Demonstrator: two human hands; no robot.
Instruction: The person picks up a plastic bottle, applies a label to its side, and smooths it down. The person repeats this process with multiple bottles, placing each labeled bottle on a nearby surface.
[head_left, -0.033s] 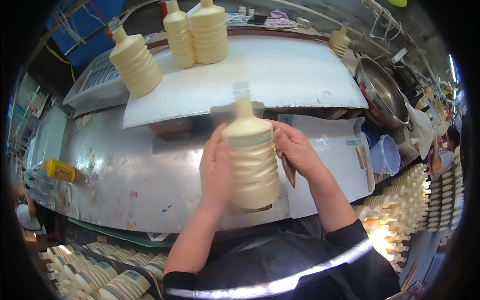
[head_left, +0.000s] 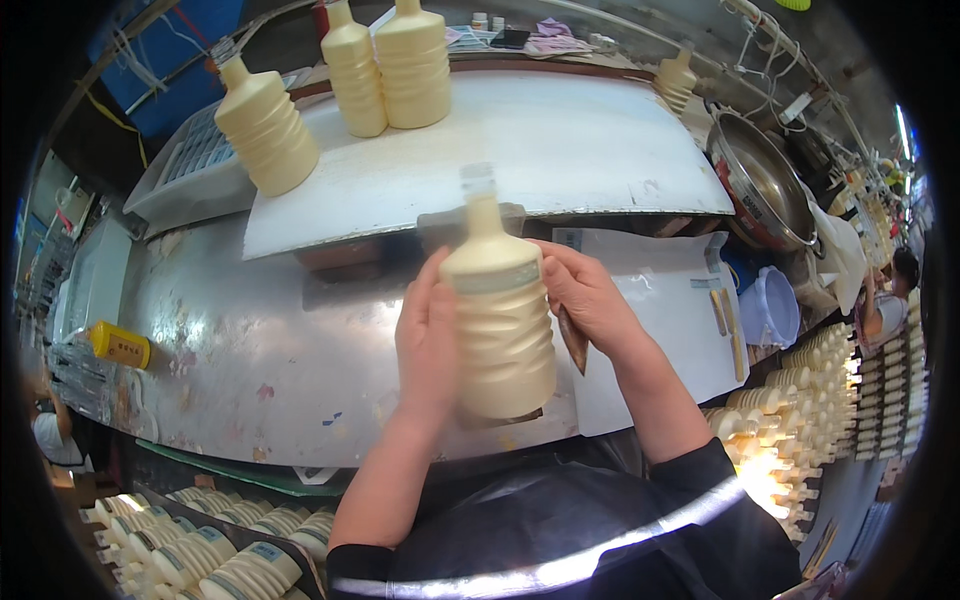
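A cream-coloured bottle (head_left: 500, 340) with a rippled body stands upright between my hands. A pale grey-green band (head_left: 498, 276) runs below its shoulder, and its neck tip is blurred. My left hand (head_left: 428, 345), slightly smeared by motion, presses along the bottle's left side. On the other side, my right hand (head_left: 588, 298) grips the bottle near the shoulder. The same hand has a brown, pointed, flat tool (head_left: 573, 342) tucked in it, point down; the tool's other end is hidden by the fingers.
A metal table (head_left: 230, 330) carries a raised white board (head_left: 560, 140). Similar bottles (head_left: 266, 130) stand on its left end. At left is a yellow container (head_left: 122, 345); at right, a large metal pan (head_left: 765, 185) and a pale bucket (head_left: 770, 308). Racked bottles (head_left: 250, 572) fill both lower sides.
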